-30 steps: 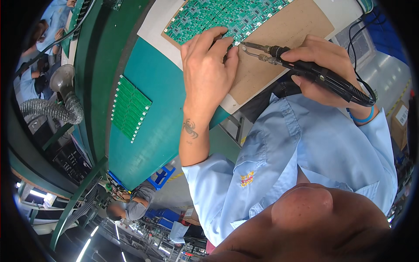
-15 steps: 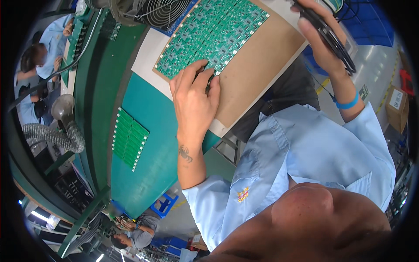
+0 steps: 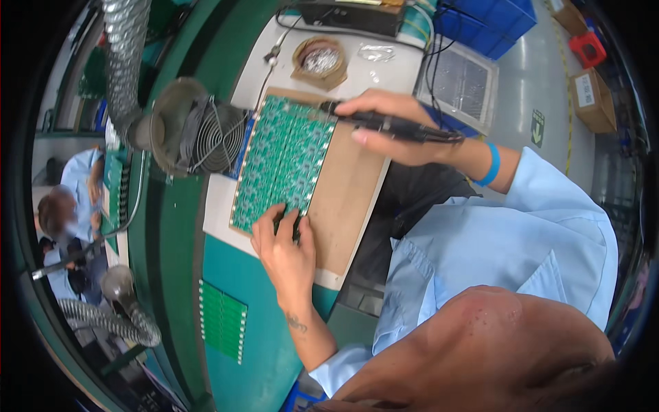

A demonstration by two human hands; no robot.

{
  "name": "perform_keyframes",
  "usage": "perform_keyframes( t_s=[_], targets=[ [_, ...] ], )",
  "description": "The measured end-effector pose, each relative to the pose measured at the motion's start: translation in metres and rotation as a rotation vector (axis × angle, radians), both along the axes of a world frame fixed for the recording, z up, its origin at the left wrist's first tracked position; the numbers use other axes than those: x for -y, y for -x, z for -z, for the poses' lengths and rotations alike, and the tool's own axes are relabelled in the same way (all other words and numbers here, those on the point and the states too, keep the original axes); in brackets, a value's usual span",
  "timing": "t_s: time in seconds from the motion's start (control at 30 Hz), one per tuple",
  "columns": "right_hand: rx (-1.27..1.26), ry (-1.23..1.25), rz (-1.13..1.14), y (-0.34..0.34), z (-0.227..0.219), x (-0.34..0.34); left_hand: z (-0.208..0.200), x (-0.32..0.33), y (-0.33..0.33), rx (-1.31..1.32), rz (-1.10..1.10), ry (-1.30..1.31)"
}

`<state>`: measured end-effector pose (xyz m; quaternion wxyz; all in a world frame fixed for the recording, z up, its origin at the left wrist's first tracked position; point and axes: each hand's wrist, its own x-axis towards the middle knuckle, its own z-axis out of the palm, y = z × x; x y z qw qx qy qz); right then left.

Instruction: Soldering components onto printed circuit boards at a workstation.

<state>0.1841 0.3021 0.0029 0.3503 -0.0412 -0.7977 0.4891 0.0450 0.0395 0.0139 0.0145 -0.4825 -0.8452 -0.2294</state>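
A green circuit board panel (image 3: 281, 161), crowded with small parts, lies on a brown board (image 3: 347, 199). At its near edge my left hand (image 3: 285, 257) rests with curled fingers. A small dark thing shows between thumb and fingers, too small to make out. My right hand (image 3: 398, 123) is closed around a black soldering tool (image 3: 405, 127) with long, slim arms. The tool's front end is close to the panel's far right corner; whether it touches cannot be told. A smaller green board panel (image 3: 223, 319) lies on the teal mat (image 3: 268, 343) to the left.
A round fan (image 3: 220, 137) and a fume hood (image 3: 180, 123) with a ribbed duct stand left of the panel. Beyond it are a brown holder (image 3: 319, 63) of metal shavings and a black box (image 3: 353, 17). Blue bins (image 3: 484, 27) are at the far right. Another person (image 3: 72, 206) works at left.
My right hand has brought the black tool left and down to the panel's far corner. My left hand stays at the panel's near edge. The view has shifted, showing more of the far bench.
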Motion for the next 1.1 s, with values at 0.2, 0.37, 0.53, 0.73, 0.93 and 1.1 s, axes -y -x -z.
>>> perform_keyframes(
  t_s=[0.2, 0.37, 0.53, 0.73, 0.93, 1.1],
  targets=[
    [-0.040, -0.015, -0.085, -0.005, 0.002, 0.001, 0.000, -0.001, 0.000, 0.054, 0.003, 0.063],
    [-0.070, 0.031, -0.154, -0.001, 0.001, 0.013, 0.000, 0.008, -0.002, 0.045, 0.017, 0.062],
    [-0.041, 0.029, -0.195, -0.010, -0.006, 0.019, 0.003, 0.008, -0.001, -0.034, 0.057, 0.025],
    [0.031, 0.027, -0.288, -0.013, -0.011, 0.030, 0.013, 0.016, 0.004, 0.046, 0.016, 0.024],
    [0.127, -0.061, -0.341, -0.022, -0.019, 0.036, 0.014, 0.019, 0.006, 0.049, 0.065, -0.032],
    [0.185, -0.104, -0.391, -0.026, -0.021, 0.045, 0.015, 0.021, 0.010, 0.088, 0.064, -0.083]
  ],
)
